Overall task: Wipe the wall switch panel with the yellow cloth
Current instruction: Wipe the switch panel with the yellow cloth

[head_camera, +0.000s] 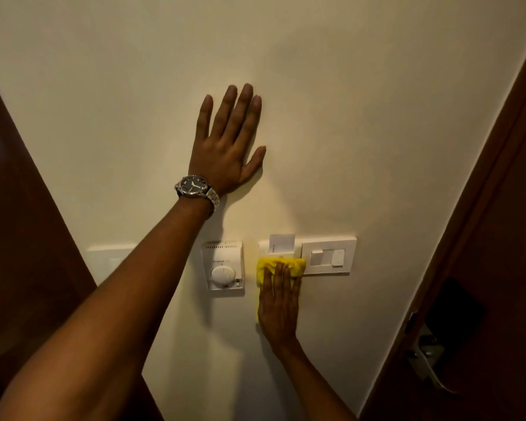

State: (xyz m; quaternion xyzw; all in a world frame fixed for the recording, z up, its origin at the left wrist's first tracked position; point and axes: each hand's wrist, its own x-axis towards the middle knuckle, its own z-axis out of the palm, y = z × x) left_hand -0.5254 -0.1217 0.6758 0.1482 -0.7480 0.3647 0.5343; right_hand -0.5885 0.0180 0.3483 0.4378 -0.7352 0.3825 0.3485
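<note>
Far left: dark wood panel (16, 238) runs down the edge of the cream wall (362, 117). Next to it, a blank white plate (108, 259) on the wall, right part hidden behind the left forearm.

Left hand (228, 147) is flat on the wall, well above the fittings. Its fingers (236, 110) are spread and straight, grasping nothing. Metal watch (196, 189) with a dark face on that wrist.

Below the wrist: white thermostat (223, 265) with a round dial, just left of the cloth, not touching it.

Yellow cloth (295, 265) is pressed against the left part of the switch panel (328, 258), covering that part's lower area and hanging a little down the wall below it. A white card (282, 243) sticks up out of a slot right above the cloth.

Right hand (280, 308) lies palm-down on the cloth, its fingers (281, 279) straight and together, pinning the cloth to the panel rather than gripping around it. Cloth shows above the fingertips and along the left edge of the hand.

Right part of the panel is uncovered: two white rocker switches (327, 258), just beside the cloth's right edge.

Far right: dark wood door (498, 268) with a metal lever handle (428, 360) low down. Lighting is dim, fine detail on the thermostat text unreadable.
</note>
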